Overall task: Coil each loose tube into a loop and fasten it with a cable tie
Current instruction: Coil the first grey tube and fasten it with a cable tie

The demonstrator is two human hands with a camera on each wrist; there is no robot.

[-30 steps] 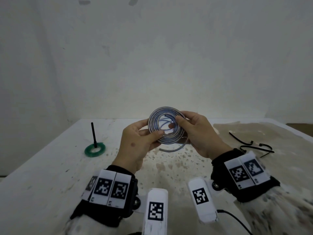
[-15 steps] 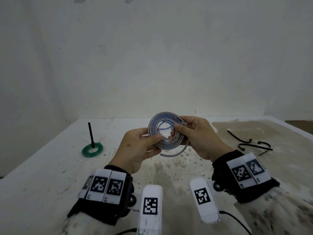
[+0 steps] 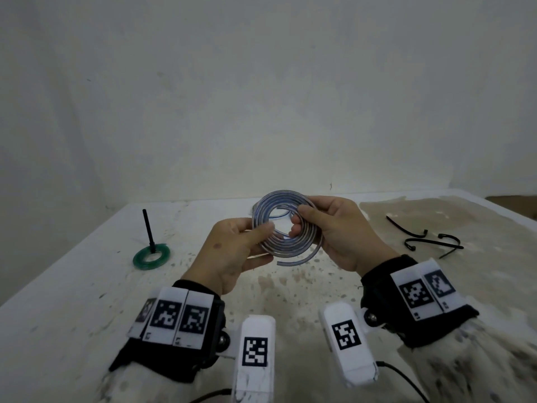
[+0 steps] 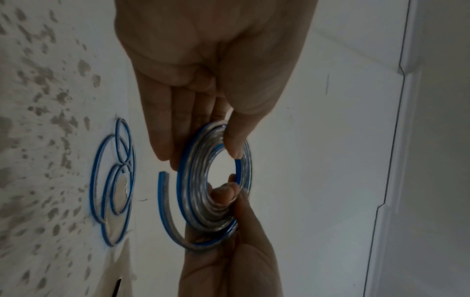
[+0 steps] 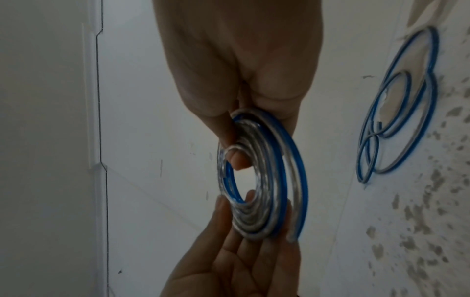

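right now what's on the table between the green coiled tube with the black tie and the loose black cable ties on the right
Nothing rests there: bare speckled table in the head view. The green coiled tube and black cable ties flank both hands, which hold the clear-and-blue coil above that stretch.

**Inspector:** Obstructions on the table [image 3: 72,309]?

**Assistant:** Left side: a green coil [image 3: 151,257] lying flat with a black tie [image 3: 148,230] standing upright out of it. Right side: black cable ties [image 3: 427,241] lying loose, well apart from the green coil.

**Inspector:** Centre?

**Assistant:** Both hands hold the coiled tube [image 3: 283,228] above the surface. A loose blue tube [image 4: 113,180] lies on the table behind it, hidden in the head view.

**Inspector:** Clear passage?

**Assistant:** Bare stained surface near the front edge, between the wrists and to either side.
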